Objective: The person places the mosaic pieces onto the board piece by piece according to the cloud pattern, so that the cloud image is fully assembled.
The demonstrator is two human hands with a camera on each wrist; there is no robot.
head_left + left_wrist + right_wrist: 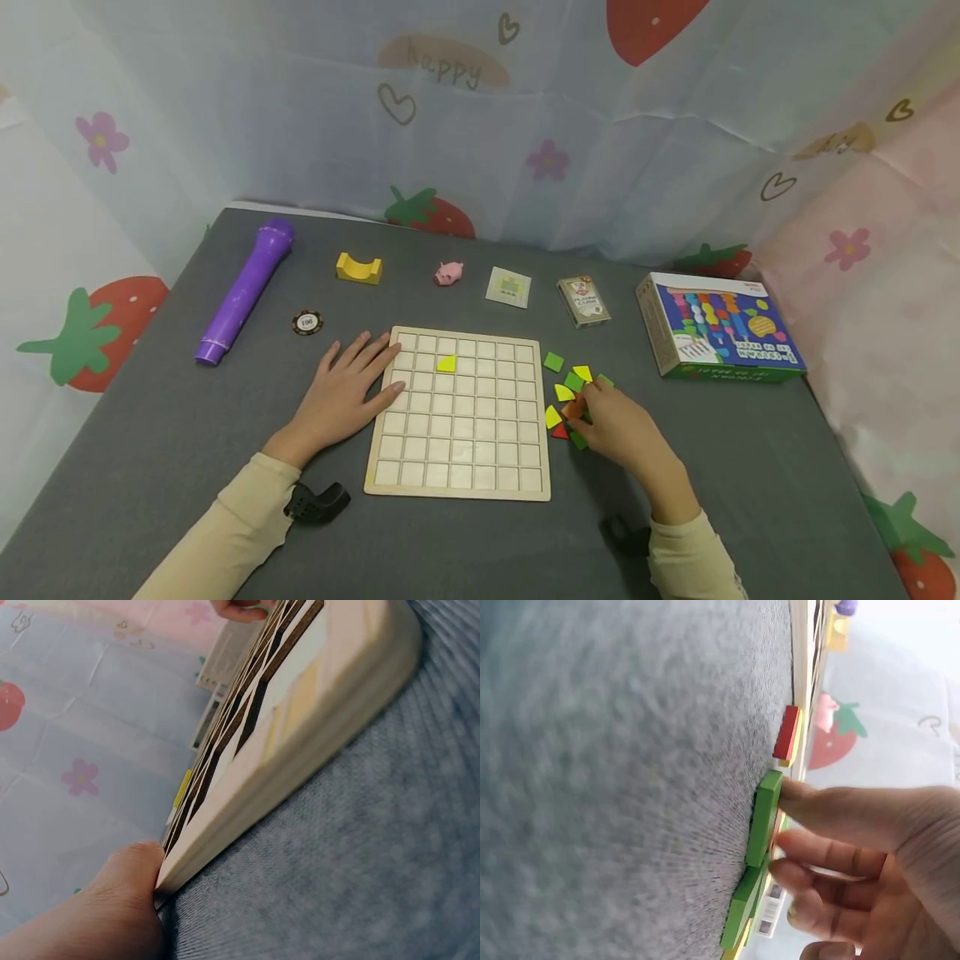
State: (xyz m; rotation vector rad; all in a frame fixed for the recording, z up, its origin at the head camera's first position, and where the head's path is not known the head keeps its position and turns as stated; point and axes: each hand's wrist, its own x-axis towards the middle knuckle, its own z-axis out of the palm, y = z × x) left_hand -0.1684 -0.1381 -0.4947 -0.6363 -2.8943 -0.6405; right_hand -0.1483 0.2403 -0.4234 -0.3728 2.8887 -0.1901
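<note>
A wooden grid board [458, 497] lies on the dark table with one yellow quarter-round tile [447, 364] in a cell near its top. My left hand [341, 404] rests flat with fingers spread at the board's upper left edge, fingertips on the rim. In the left wrist view, the thumb [127, 885] touches the board's side. My right hand [618, 425] reaches into loose tiles beside the board. Its thumb and fingertips are around an orange tile [572, 411]; whether they pinch it is unclear. The thumb also meets a green tile [765, 814], near a red tile [787, 733].
Behind the board stand a poker chip [307, 322], a yellow arched block [359, 269], a pink pig figure [448, 273], a pale square card [508, 287] and a playing-card box [583, 301]. A purple microphone [246, 292] lies left; a colourful box [723, 329] sits right.
</note>
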